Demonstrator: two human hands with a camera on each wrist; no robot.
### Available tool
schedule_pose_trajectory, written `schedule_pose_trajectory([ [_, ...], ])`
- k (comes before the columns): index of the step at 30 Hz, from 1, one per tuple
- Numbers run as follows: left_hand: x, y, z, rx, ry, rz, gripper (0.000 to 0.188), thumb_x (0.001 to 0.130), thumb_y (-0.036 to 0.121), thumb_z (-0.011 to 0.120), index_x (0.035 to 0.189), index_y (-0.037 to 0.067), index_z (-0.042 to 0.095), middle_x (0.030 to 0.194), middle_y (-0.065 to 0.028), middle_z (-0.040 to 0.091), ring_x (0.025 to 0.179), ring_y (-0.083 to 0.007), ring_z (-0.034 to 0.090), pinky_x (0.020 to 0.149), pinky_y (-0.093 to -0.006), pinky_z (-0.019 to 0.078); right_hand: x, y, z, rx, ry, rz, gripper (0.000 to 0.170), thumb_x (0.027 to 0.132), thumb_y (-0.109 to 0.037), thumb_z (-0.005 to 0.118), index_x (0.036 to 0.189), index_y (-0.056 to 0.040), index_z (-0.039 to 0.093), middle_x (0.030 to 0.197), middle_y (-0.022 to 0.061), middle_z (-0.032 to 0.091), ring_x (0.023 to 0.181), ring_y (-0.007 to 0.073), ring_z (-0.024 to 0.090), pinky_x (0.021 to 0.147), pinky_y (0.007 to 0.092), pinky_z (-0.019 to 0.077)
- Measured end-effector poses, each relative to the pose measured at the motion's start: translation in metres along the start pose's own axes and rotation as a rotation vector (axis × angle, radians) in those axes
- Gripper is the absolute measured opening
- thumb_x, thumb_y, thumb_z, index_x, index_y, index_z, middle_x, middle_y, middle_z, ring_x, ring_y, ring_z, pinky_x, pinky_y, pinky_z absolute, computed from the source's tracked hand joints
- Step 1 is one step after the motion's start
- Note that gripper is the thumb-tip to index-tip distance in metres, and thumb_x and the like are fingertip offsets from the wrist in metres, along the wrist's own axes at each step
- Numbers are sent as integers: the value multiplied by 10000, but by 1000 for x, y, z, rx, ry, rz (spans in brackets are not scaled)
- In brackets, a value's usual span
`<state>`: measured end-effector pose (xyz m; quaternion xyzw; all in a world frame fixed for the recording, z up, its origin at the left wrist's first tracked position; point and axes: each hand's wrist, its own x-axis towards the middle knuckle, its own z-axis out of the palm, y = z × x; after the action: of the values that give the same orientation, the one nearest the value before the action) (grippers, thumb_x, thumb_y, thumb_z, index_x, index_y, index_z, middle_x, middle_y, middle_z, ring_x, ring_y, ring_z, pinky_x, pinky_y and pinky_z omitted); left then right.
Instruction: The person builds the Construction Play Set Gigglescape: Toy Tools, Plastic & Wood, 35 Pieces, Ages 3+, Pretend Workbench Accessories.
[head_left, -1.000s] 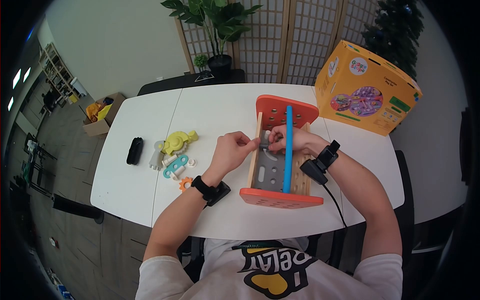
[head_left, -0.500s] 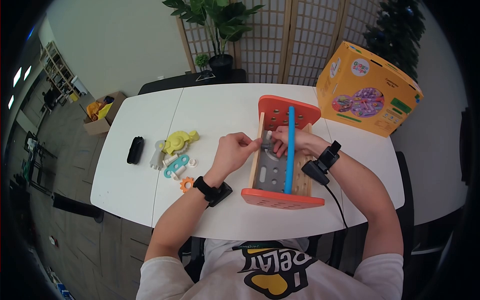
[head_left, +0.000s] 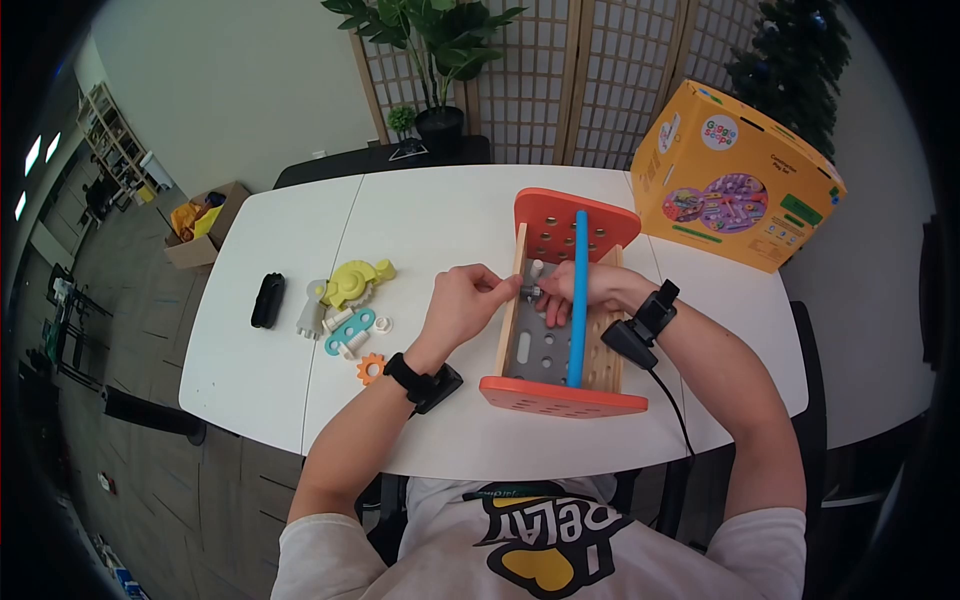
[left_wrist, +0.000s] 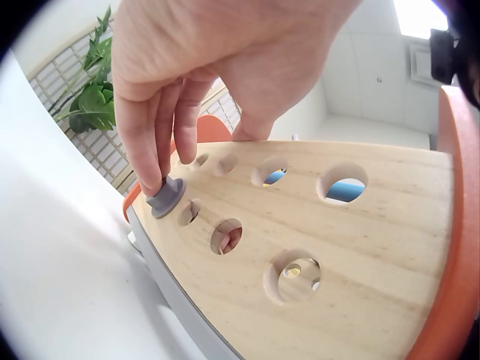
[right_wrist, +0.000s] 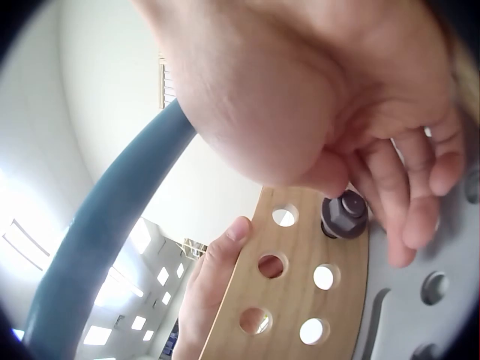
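A toy toolbox point(head_left: 562, 398) with red ends, wooden sides and a blue bar handle point(head_left: 578, 335) stands on the table. Outside its left wooden side point(left_wrist: 375, 232), my left hand point(head_left: 462, 303) holds the grey bolt's flat head point(left_wrist: 166, 199) with its fingertips, the thumb at the panel's top edge. Inside the box, my right hand point(head_left: 592, 284) reaches under the handle. Its thumb and index finger are around a dark grey nut point(right_wrist: 346, 214) on the bolt's end, against the panel, while its other fingers hang loosely over the grey base point(right_wrist: 409, 304).
Left on the white table lie a yellow-green toy tool point(head_left: 350, 286), a grey toy piece point(head_left: 311, 312), a teal strip point(head_left: 350, 332), an orange gear point(head_left: 371, 368), white fasteners point(head_left: 383, 325) and a black case point(head_left: 267, 300). A yellow carton point(head_left: 735, 180) stands back right.
My right fingers drew off the nut and spread half a second ago, and now are back at it. The left hand stays at the panel. The toolbox has hardly moved.
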<state>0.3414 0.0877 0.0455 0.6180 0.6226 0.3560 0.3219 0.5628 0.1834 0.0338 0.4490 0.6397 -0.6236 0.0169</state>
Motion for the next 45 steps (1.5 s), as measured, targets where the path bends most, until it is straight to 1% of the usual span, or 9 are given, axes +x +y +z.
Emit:
schedule_pose_trajectory([
  [4,0,1,-1,9,-1,-4,526,878,476,764,883,-50,756,741,-148,730,683,-209,702,662,-327,557,-8,-9,4,95,115,8,322,1044,-332,541,1090,-26,627,854,57,722,660,107,612,574,261,468],
  [10,-1,0,0,-5,8,3,522,880,474,765,874,-48,754,733,-146,726,673,-205,695,653,-327,552,-11,-7,3,-45,71,-146,231,1004,-228,652,1049,-7,599,983,85,692,772,151,695,713,274,546],
  [13,0,-1,1,-10,11,10,520,880,470,768,870,-49,752,725,-141,721,665,-200,687,646,-326,548,-3,2,1,-51,72,-172,299,1027,-285,593,1073,2,660,929,67,705,709,125,665,610,261,508],
  [19,-1,0,1,-10,11,8,525,880,471,768,872,-54,751,719,-139,718,661,-198,681,643,-325,544,3,-1,0,12,27,9,396,1070,-353,482,1038,-11,678,898,71,706,690,124,652,629,273,521],
  [22,1,-5,3,-17,18,24,526,880,472,767,878,-53,752,725,-142,720,662,-201,683,643,-324,545,-3,-10,5,87,206,40,367,1052,-368,538,1008,-28,668,836,54,690,677,124,644,618,254,508],
  [28,0,-3,2,-14,16,19,527,876,474,769,879,-53,754,734,-147,726,672,-204,693,647,-322,549,-4,-4,2,-11,116,-167,324,980,-353,696,982,-29,675,809,48,676,708,123,657,613,241,504],
  [34,0,-2,2,-21,12,7,526,876,474,769,870,-52,752,715,-142,719,661,-198,688,638,-317,544,-4,-4,0,-63,54,-136,358,1055,-343,585,987,-15,710,877,69,704,773,123,690,667,261,529],
  [40,-1,-1,2,-12,19,10,519,877,471,770,855,-47,751,704,-137,713,649,-193,679,630,-318,541,-2,-12,3,112,135,102,351,1078,-354,512,1040,-39,665,913,90,708,815,161,701,706,289,554],
  [45,0,-3,2,-12,31,23,513,877,468,770,841,-43,752,696,-131,709,639,-188,671,623,-318,536,-4,-7,5,38,123,-88,347,1046,-386,557,1003,-59,663,923,70,714,749,131,675,628,258,505],
])
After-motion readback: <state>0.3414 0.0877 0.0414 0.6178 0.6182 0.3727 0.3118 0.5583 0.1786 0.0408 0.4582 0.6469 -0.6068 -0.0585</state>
